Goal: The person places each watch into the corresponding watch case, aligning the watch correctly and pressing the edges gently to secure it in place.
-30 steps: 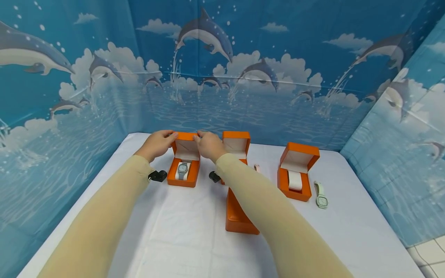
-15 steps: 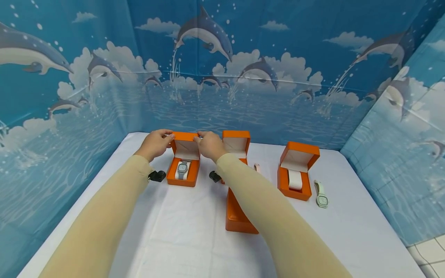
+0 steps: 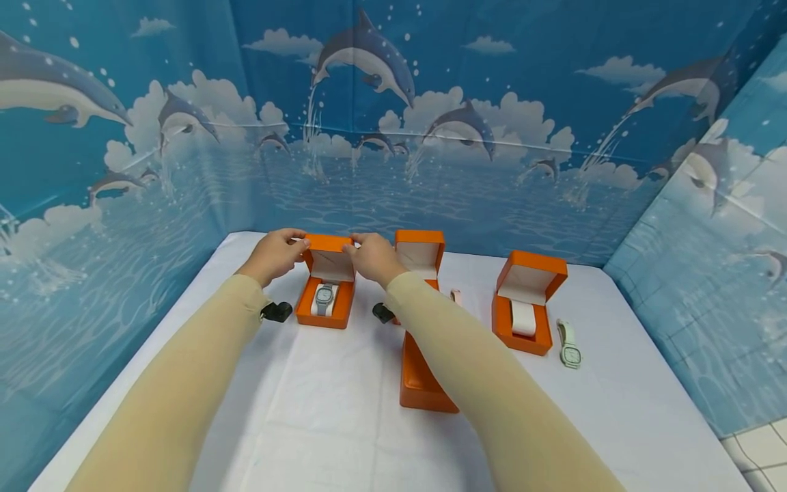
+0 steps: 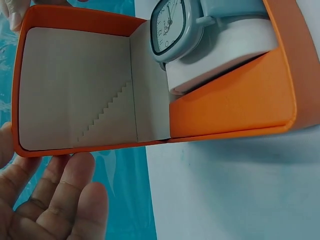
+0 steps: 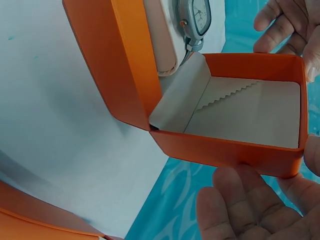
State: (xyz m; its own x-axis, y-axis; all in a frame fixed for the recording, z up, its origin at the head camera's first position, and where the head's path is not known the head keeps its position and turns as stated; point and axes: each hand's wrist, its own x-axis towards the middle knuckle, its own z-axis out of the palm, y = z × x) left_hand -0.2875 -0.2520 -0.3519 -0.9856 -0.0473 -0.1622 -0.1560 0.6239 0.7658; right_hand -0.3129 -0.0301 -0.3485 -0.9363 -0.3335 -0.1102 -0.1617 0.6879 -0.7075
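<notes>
On the left of the table an orange watch box (image 3: 304,311) stands with its lid (image 3: 330,242) raised. A grey watch (image 3: 324,296) sits inside on a white cushion, its dial also showing in the left wrist view. My left hand (image 3: 272,257) holds the lid's left corner, thumb at the front edge and fingers along the side. At the right corner my right hand (image 3: 372,258) grips the same lid between thumb and fingers. In the right wrist view the lid's pale lining (image 5: 255,112) faces the camera.
Another raised-lid orange box (image 3: 420,237) stands behind my right forearm, with an orange box (image 3: 428,398) nearer me. A pink watch (image 3: 456,296) is partly hidden. Farther right are an orange box with a white cushion (image 3: 522,318) and a pale green watch (image 3: 569,345).
The lid between my hands has tipped very slightly forward. Both hands keep their hold, and the other boxes and watches stay where they were.
</notes>
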